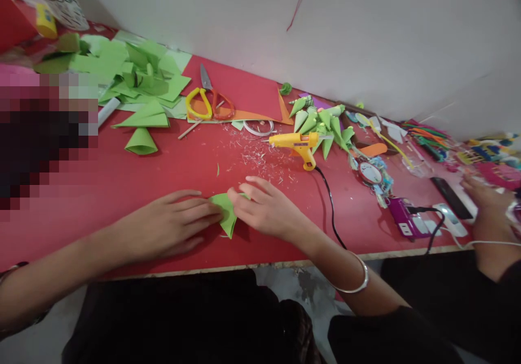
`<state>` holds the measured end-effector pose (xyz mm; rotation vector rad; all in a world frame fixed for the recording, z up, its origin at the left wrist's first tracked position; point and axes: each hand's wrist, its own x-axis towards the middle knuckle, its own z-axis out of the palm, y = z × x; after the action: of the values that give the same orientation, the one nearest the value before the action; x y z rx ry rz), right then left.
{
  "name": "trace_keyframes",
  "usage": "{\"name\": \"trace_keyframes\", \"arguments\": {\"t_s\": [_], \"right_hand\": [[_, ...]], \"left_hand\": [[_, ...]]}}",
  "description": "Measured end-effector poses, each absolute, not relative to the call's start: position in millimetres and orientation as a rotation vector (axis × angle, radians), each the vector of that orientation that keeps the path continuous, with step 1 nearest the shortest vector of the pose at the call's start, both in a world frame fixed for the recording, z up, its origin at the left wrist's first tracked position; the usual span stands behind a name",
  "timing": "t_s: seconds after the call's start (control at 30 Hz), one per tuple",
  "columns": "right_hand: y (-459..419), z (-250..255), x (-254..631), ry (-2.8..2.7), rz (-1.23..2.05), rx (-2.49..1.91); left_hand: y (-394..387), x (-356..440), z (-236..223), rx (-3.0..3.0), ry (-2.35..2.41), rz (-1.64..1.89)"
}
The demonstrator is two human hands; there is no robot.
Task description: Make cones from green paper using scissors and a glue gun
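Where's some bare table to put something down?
Bare red table shows between the green cone and left arm, and between the black cord and purple box. It's crowded along the wall and far right.

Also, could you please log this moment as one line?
left hand: touching green paper | right hand: touching same paper | glue gun: on red table

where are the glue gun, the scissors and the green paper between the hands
glue gun (300, 144): head view, on its yellow body
scissors (198, 104): head view, on the yellow handle
green paper (222, 202): head view, on its upper part
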<state>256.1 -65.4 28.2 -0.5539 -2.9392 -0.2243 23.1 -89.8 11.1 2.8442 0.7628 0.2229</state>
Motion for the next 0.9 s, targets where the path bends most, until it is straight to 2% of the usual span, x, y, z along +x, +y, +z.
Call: {"name": "trace_keyframes", "arguments": {"t_s": [0.2,0.53,0.9], "right_hand": [[-72.5,28.6,252.4,-2.998,-0.124,-0.547],[-62.5,8.3,254.2,-2.754,0.559,-0.641],[-60.6,8.4,241.3,-2.72,0.633,-0.736]], "left_hand": [[-95.6,22.0,13.0,2.819,0.693,0.114],[-88.8,11.4,14.2,2.731,0.669,0.249],[-97.6,10.9,12.9,2.715,0.478,0.43]]}}
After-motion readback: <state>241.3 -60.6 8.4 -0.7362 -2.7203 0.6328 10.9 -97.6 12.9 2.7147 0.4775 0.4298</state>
